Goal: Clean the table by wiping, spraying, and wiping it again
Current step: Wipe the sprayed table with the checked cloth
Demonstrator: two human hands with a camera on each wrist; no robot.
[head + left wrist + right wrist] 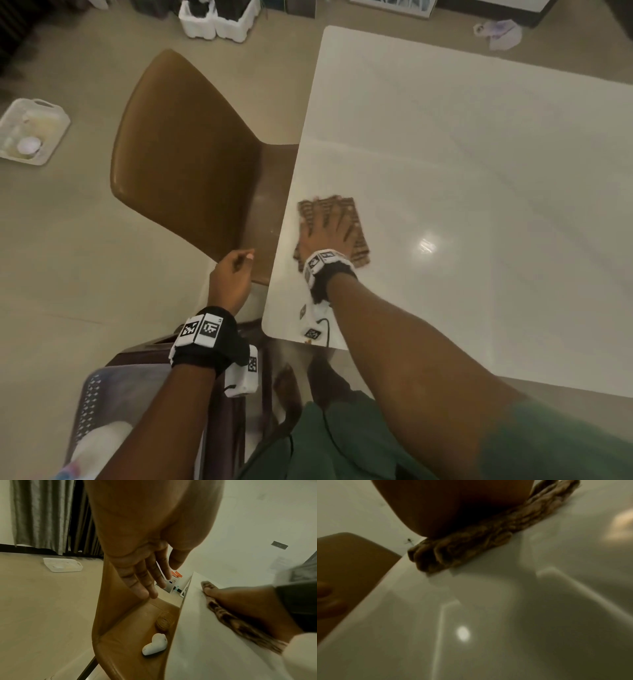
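A brown patterned cloth lies flat on the white table, close to its left edge. My right hand presses down on the cloth with its fingers spread and straight. My left hand hangs in the air off the table's left edge, beside the chair, with relaxed fingers and nothing in it. No spray bottle shows in any view.
A brown chair stands tucked against the table's left edge. On its seat lie a white earbud-like case and a round brown coaster. A white tray sits on the floor. A perforated basket stands at lower left.
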